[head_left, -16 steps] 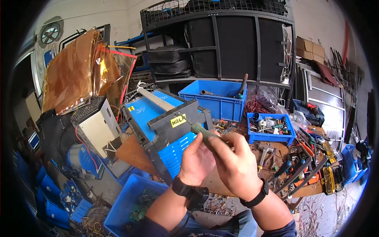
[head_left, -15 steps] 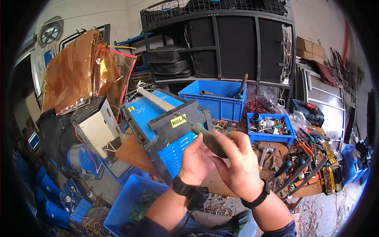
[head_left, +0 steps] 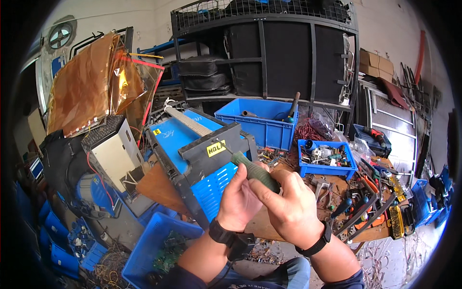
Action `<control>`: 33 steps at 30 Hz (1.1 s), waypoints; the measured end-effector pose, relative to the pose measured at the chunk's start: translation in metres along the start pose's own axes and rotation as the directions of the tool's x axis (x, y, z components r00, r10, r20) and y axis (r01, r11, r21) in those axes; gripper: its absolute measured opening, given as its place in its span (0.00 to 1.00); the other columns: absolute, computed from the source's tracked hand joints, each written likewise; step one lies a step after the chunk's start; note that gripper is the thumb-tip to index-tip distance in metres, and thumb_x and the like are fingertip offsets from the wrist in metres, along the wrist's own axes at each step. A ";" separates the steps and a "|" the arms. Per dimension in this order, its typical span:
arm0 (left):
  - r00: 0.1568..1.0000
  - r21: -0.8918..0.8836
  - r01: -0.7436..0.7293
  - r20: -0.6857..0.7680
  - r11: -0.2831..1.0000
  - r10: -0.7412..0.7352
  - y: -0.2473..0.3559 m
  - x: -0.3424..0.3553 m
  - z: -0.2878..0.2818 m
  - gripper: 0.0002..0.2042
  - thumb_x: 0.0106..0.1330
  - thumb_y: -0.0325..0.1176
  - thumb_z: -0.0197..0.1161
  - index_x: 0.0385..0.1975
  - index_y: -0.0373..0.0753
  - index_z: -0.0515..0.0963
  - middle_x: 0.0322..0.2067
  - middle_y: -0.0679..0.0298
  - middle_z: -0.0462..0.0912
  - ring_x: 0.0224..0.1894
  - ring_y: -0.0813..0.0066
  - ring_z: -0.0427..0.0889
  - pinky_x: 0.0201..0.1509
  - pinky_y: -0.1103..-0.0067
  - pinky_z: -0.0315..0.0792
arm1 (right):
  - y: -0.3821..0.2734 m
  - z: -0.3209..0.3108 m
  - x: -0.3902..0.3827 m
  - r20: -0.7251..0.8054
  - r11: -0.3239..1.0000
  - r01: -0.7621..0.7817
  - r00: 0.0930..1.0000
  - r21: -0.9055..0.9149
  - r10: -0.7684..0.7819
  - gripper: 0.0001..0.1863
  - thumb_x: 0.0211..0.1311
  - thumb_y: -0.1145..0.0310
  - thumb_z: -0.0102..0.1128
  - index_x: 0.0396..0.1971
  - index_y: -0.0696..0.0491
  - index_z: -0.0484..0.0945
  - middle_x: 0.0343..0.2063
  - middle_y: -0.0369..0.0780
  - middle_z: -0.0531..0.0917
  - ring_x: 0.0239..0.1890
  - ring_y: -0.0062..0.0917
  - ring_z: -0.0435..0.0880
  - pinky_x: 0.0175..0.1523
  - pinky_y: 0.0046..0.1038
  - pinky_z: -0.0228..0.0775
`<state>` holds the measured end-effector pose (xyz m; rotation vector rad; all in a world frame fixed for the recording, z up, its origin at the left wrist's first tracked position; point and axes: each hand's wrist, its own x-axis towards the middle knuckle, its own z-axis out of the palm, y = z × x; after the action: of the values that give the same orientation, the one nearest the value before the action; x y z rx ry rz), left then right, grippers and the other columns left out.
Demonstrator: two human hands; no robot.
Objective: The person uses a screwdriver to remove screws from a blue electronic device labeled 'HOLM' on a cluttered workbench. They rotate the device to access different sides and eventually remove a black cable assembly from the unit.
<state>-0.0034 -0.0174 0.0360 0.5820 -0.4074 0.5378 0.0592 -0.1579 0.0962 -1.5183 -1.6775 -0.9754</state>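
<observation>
A screwdriver with a ribbed green handle [head_left: 254, 168] points up and left at the black end panel [head_left: 196, 154] of a blue boxy machine [head_left: 175, 136]. Its thin shaft meets the panel just right of the yellow label [head_left: 216, 149]; the very tip is too small to make out. My left hand [head_left: 238, 202] is closed about the handle, thumb along its side. Behind it, my right hand [head_left: 294, 204] grips the rear of the handle between thumb and fingers. A beige webbing strap [head_left: 190, 121] runs over the machine's top, and its lower front has slotted vents.
Behind the machine stands a large blue crate [head_left: 269, 130]. To the right are a small blue bin of parts [head_left: 327, 166] and several hand tools, including pliers [head_left: 323, 188], on the wooden bench [head_left: 274, 231]. Below left sits a blue bin [head_left: 144, 250] with green circuit boards.
My right fingers have shifted on the screwdriver handle, turning round it, and now show more of its ribbed rear. The whole view has moved slightly; the machine stays put.
</observation>
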 end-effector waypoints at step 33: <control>0.997 0.047 0.047 -0.064 0.998 -0.044 -0.003 -0.003 -0.003 0.25 0.64 0.50 0.61 0.50 0.34 0.73 0.49 0.59 0.76 0.55 0.64 0.72 0.62 0.68 0.64 | -0.008 0.019 -0.020 -0.020 0.964 -0.162 0.985 0.211 0.170 0.21 0.49 0.79 0.65 0.47 0.53 0.76 0.40 0.49 0.75 0.41 0.42 0.77 0.37 0.33 0.74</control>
<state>-0.0034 -0.0190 0.0312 0.6179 -0.3216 0.5225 0.0532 -0.1514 0.0686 -1.4641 -1.5452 -0.7114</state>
